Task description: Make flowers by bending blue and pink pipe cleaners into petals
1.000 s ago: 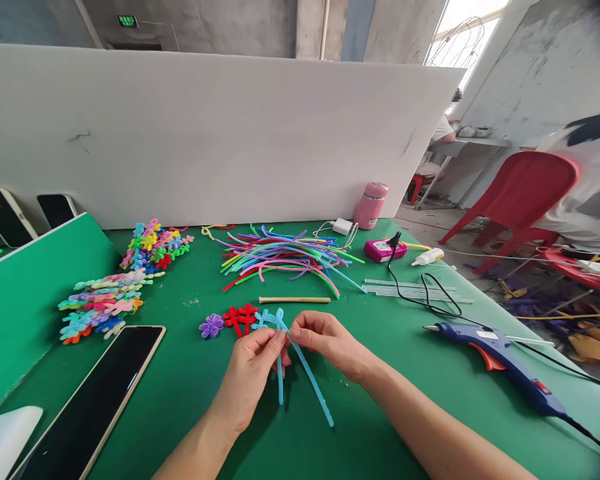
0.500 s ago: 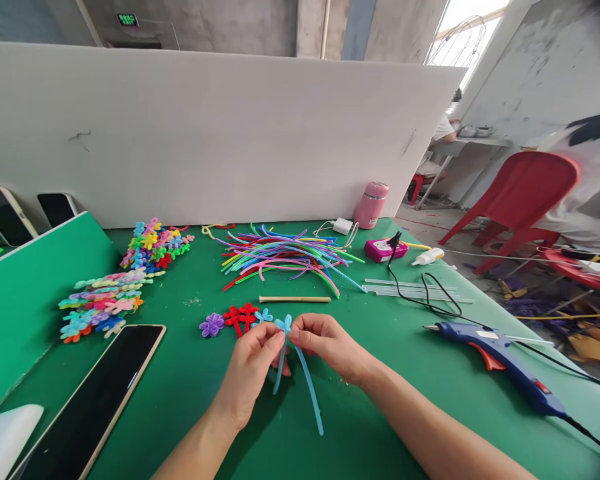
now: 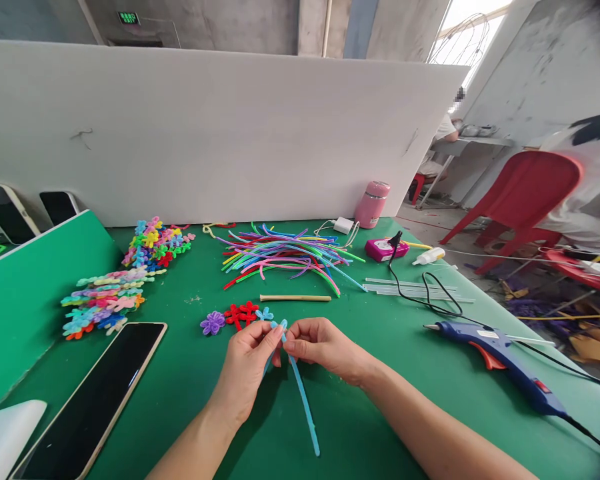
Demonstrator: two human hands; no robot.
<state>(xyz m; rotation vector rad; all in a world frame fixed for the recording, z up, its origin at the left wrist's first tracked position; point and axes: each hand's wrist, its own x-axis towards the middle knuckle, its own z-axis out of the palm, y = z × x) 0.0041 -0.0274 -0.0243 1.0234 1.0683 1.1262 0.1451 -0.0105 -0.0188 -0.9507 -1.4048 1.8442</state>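
Note:
Between the fingertips of both hands is a light blue pipe cleaner (image 3: 303,399), looped at the top, with one long end hanging down toward me. My left hand (image 3: 247,373) pinches its looped part. Close beside it, my right hand (image 3: 325,347) has thumb and fingers closed on the same pipe cleaner; its exact grip is partly hidden. Just beyond the hands lie a small light blue flower (image 3: 265,314), red flowers (image 3: 241,315) and a purple flower (image 3: 213,323), all of the same fuzzy material.
Loose coloured pipe cleaners (image 3: 285,253) lie behind a thin stick (image 3: 295,298). Finished flowers (image 3: 105,300) pile up at left near a phone (image 3: 90,407). A blue glue gun (image 3: 500,363), its black cord, clear glue sticks (image 3: 410,289) and a pink bottle (image 3: 373,205) are at right.
The looped top has tilted and sunk between my fingers. One hanging end has swung behind my left fingers, while the other hangs a little lower. My right hand has shifted slightly left.

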